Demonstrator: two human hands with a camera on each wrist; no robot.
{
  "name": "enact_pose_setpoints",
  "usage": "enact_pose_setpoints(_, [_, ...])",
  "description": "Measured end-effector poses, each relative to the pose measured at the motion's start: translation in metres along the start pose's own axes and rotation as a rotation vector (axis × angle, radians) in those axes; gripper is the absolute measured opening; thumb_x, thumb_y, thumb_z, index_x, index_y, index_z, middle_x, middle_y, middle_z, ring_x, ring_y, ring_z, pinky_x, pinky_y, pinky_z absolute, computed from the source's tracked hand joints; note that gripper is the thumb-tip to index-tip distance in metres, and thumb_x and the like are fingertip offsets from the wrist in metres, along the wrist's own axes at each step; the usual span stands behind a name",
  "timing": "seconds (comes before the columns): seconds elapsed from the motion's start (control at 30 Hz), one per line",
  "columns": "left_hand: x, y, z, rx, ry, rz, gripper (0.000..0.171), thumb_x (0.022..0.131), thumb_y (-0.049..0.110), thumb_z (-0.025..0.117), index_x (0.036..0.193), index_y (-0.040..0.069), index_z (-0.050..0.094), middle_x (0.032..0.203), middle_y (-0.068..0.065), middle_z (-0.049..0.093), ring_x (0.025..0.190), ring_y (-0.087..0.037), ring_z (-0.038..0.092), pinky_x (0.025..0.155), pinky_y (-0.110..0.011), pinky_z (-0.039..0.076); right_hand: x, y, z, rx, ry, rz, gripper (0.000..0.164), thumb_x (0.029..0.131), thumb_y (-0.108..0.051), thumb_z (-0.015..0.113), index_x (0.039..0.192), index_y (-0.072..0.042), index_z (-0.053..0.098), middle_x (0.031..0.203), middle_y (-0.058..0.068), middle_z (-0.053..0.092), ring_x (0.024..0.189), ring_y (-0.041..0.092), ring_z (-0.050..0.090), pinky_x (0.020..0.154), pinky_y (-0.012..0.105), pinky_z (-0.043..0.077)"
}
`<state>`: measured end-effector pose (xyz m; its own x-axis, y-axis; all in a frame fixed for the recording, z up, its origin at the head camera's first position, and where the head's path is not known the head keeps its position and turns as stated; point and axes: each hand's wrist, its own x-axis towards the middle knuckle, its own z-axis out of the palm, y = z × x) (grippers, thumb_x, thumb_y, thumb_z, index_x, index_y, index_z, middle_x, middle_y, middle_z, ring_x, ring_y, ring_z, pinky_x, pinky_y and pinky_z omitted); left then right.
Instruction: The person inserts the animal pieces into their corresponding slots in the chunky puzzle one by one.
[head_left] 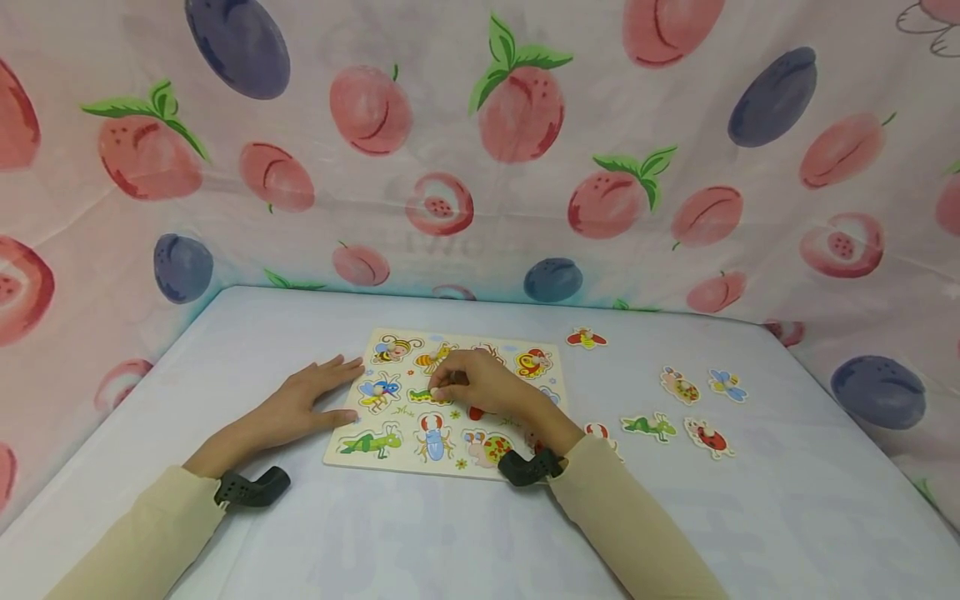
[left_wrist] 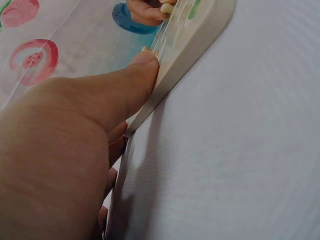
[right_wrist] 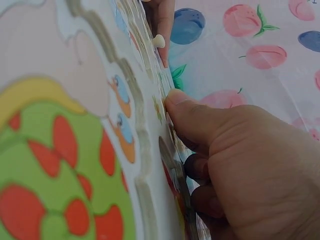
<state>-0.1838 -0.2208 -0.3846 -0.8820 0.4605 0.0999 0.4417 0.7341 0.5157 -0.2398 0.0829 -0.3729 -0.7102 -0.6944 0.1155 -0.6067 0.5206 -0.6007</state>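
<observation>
A cream wooden puzzle board with insect pictures lies flat on the table. My left hand rests at its left side, fingers spread. In the left wrist view, the thumb presses on the board's edge. Over the middle of the board, my right hand pinches the knob of a green caterpillar piece, which lies at its picture. A blue mosquito piece with a knob sits to the left. My right hand and forearm hide part of the board's right half.
Loose pieces lie right of the board: a red-winged bug, a snail, a dragonfly, a grasshopper and a ladybug. A stag beetle piece is partly hidden by the right sleeve. A fruit-print cloth hangs behind.
</observation>
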Motion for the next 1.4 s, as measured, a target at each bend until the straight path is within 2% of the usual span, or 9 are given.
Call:
enact_pose_setpoints(0.2, [0.0,0.0017,0.0,-0.005,0.001,0.007,0.076,0.086,0.045,0.066,0.146,0.006,0.039,0.152,-0.01,0.033,0.142,-0.037,0.018,0.111,-0.06,0.008,-0.0011,-0.0003,-0.0017,-0.012,-0.018,-0.052,0.005,0.092,-0.024,0.067,0.093,-0.021,0.069,0.082,-0.009,0.057,0.067,0.011,0.046,0.06,0.023,0.039])
enact_pose_setpoints(0.57, [0.0007,0.0001,0.0011,0.004,0.005,0.02,0.076,0.086,0.044,0.067,0.146,0.006,0.039,0.152,-0.01,0.033,0.142,-0.037,0.019,0.112,-0.059,0.009,-0.0008,0.0028,-0.0018,-0.011,-0.017,-0.082,0.004,0.091,-0.023,0.067,0.093,-0.02,0.07,0.08,-0.009,0.057,0.067,0.011,0.046,0.059,0.023,0.039])
enact_pose_setpoints(1.4, [0.0004,-0.0024,0.0016,0.003,0.004,0.008,0.076,0.086,0.045,0.067,0.146,0.006,0.039,0.152,-0.011,0.033,0.142,-0.036,0.018,0.112,-0.058,0.009,-0.0004,0.0037,0.0001,0.048,-0.004,-0.012,0.006,0.09,-0.027,0.068,0.094,-0.024,0.071,0.084,-0.011,0.061,0.068,0.011,0.048,0.061,0.024,0.041])
